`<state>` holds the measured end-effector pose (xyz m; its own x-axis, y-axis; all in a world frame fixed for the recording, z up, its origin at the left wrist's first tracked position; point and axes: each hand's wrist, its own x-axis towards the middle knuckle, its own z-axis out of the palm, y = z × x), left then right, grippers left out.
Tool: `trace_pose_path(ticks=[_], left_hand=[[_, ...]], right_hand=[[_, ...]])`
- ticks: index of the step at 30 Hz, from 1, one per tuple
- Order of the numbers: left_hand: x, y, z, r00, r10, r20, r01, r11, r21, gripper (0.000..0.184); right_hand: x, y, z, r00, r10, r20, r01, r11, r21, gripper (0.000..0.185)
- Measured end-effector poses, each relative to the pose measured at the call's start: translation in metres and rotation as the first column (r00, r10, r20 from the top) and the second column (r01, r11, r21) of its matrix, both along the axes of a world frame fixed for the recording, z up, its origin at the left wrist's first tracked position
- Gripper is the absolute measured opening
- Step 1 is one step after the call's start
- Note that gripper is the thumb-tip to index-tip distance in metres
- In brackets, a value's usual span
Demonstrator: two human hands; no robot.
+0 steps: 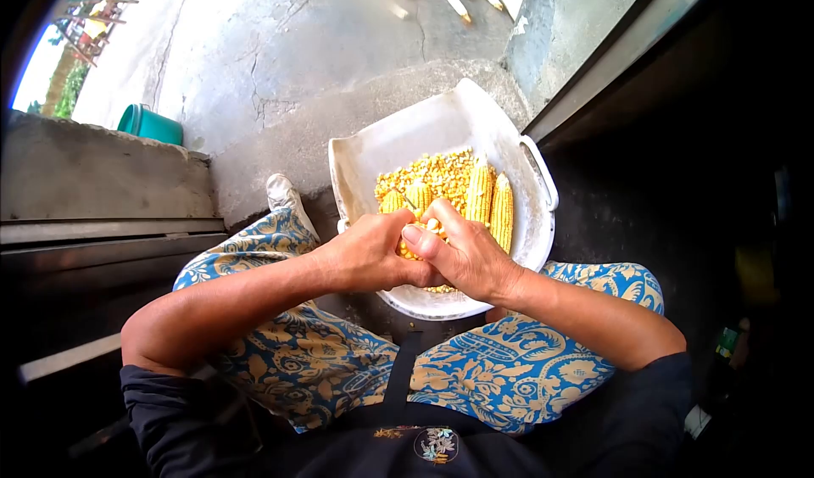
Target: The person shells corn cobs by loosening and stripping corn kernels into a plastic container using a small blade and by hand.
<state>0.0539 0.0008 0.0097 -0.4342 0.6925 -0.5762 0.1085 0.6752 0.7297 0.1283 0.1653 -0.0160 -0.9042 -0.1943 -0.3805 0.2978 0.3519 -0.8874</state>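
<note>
Both of my hands meet over the near side of a white plastic basin (pixel 360 157). My left hand (pixel 373 247) is closed around a yellow corn cob (pixel 410 245), which is mostly hidden by the fingers. My right hand (pixel 471 256) grips the same cob, its thumb pressed across the kernels. Loose corn kernels (pixel 441 171) lie heaped in the basin beyond my hands. Two long corn cobs (pixel 502 215) rest side by side at the right of the heap. Partly covered by my hands, shorter-looking corn pieces (pixel 419 194) lie among the kernels.
The basin stands between my knees by a concrete step (pixel 280 134). Several pale cobs (pixel 458 5) lie on the cracked floor beyond. A teal bucket (pixel 151 125) stands at the far left, near a low wall (pixel 102 173). A metal-edged wall (pixel 585 28) bounds the right.
</note>
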Motion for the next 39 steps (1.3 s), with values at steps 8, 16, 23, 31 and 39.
trace_pose_path(ticks=[8, 16, 23, 31, 39], left_hand=[[0.003, 0.000, -0.001, 0.993, -0.095, -0.075, 0.098, 0.994, 0.038, 0.063], [-0.018, -0.010, 0.006, 0.944, 0.137, 0.299, -0.153, 0.988, 0.030, 0.062], [-0.015, -0.008, 0.011, 0.935, 0.060, 0.348, -0.068, 0.998, 0.010, 0.061], [-0.013, -0.008, 0.008, 0.985, 0.004, 0.171, -0.008, 1.000, 0.021, 0.064], [-0.013, -0.006, 0.015, 0.968, 0.018, 0.250, -0.019, 1.000, 0.002, 0.064]], right_hand=[[0.006, 0.001, -0.014, 0.994, -0.092, -0.058, 0.087, 0.993, -0.084, 0.051], [0.006, 0.022, -0.005, 0.995, 0.055, -0.079, -0.059, 0.997, -0.051, 0.069], [0.007, 0.023, -0.014, 0.988, 0.037, -0.151, -0.042, 0.999, -0.033, 0.049], [0.008, 0.017, -0.008, 0.987, 0.022, -0.159, -0.037, 0.995, -0.093, 0.058], [0.008, 0.012, -0.007, 0.992, 0.055, -0.116, -0.070, 0.989, -0.131, 0.064]])
